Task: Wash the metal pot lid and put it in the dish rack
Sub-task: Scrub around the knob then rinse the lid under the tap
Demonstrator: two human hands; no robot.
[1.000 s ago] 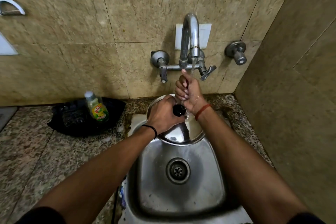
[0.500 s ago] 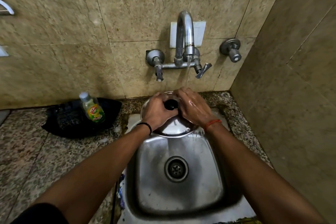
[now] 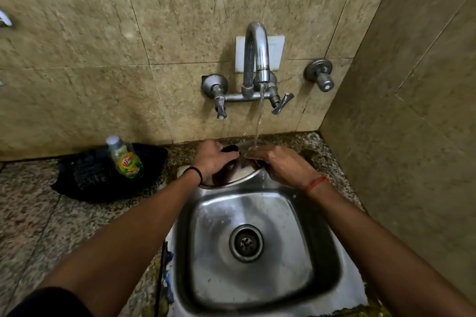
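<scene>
Seen from the head camera, a person's left hand (image 3: 215, 159) closes around the black knob (image 3: 231, 148) of a metal pot lid (image 3: 231, 179), holding it tilted over the far edge of a steel sink (image 3: 195, 247), while the right hand (image 3: 277, 163), just right of that grip, lies flat with wet fingers on the lid's surface, holding nothing. Water from the wall tap (image 3: 256, 59) falls between the two hands onto the lid. Left of the gripping hand, a dish soap bottle (image 3: 125, 158) stands on a black cloth (image 3: 85, 180) on the granite counter (image 3: 38, 219)
</scene>
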